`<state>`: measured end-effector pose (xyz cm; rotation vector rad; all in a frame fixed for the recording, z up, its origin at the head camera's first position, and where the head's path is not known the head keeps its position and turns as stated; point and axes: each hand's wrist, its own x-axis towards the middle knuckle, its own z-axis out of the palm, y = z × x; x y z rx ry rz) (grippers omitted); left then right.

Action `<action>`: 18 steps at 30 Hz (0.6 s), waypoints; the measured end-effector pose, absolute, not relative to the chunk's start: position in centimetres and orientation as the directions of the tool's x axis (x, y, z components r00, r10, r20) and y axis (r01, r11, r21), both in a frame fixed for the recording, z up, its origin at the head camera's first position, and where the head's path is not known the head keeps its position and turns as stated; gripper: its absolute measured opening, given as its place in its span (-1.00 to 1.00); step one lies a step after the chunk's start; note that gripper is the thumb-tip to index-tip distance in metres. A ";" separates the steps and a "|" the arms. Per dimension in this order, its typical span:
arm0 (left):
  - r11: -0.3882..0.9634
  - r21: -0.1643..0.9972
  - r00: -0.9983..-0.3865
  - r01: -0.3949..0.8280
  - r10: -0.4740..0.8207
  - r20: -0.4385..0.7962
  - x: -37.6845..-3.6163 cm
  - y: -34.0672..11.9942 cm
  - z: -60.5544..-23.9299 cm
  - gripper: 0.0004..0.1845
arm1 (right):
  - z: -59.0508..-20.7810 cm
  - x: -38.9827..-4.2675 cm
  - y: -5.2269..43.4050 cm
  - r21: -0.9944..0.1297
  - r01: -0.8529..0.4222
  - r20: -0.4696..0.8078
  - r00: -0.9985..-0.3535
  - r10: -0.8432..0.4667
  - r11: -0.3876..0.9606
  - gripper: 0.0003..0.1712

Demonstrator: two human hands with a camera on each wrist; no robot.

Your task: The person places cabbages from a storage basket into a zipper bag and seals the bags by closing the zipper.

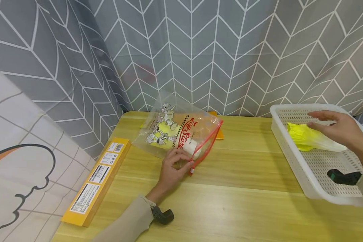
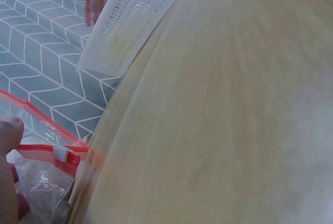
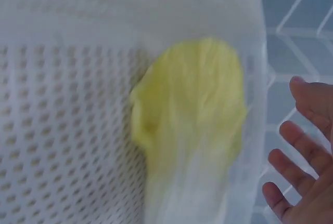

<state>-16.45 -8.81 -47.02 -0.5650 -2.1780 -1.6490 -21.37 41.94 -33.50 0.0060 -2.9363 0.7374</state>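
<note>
A clear zip bag point(image 1: 160, 117) with a red zipper and Toy Story print lies on the table, its mouth toward the right. Inside it shows a yellow and white leafy thing point(image 1: 169, 129). My left hand point(image 1: 173, 166) pinches the bag's near edge by the zipper, thumb on one side and fingers on the other. In the left wrist view the grey slider point(image 2: 61, 153) sits close to the thumb. Over the white basket point(image 1: 293, 168) hovers my right hand point(image 1: 340, 129), fingers spread and holding nothing. Below it a yellow and white cabbage leaf point(image 1: 316, 137) lies in the basket.
On the left of the table lies a long orange box point(image 1: 96, 181) with white labels. Something orange point(image 1: 219, 134) sticks out behind the bag. A grey patterned curtain point(image 1: 199, 57) hangs right behind the table, and a tiled wall sheet point(image 1: 63, 161) borders its left side.
</note>
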 end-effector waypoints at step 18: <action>0.234 0.809 -0.841 0.539 0.106 0.530 -16.6 -8.8 -47.1 -0.89 | -37.3 -20.4 48.1 -0.268 -0.033 -0.005 -0.999 -0.036 0.963 0.06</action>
